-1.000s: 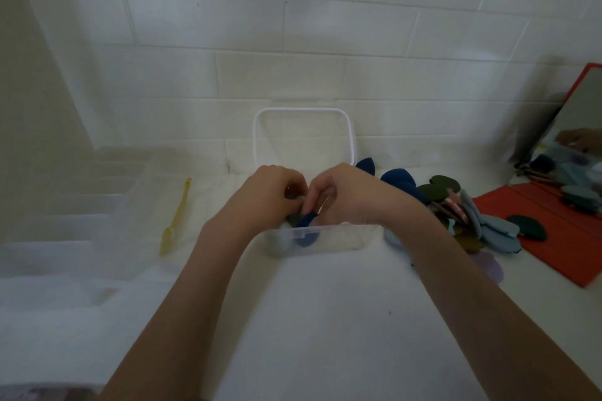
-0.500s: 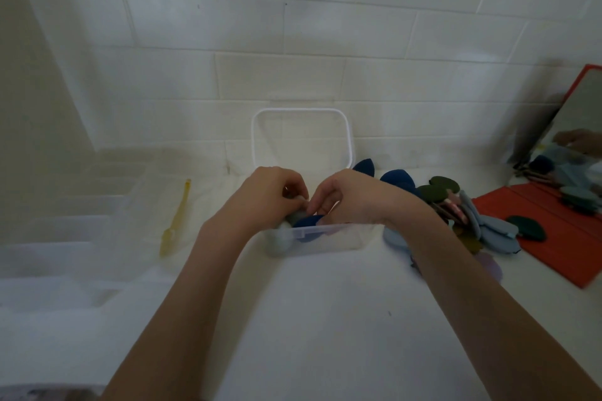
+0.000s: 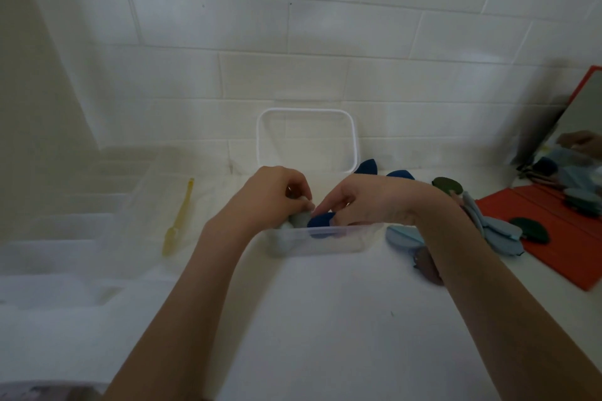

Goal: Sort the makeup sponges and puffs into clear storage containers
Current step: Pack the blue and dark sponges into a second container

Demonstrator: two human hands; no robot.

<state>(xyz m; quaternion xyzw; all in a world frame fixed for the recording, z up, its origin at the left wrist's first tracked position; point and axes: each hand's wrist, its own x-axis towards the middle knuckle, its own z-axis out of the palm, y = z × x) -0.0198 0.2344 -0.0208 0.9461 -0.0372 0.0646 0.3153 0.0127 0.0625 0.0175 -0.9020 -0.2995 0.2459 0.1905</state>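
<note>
— Where are the hands?

— Both over my small clear plastic container on the white worktop. My left hand has its grip curled closed on a pale grey-blue puff; my right hand presses loosely spread fingers on a dark blue puff inside.

— The rest?

— A pile of blue, green and mauve puffs lies just right of it.

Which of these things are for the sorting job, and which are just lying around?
For the job:
left hand, right hand
clear container
dark blue puff
pile of puffs

Just lying about:
yellow tool
red mirror case
</note>
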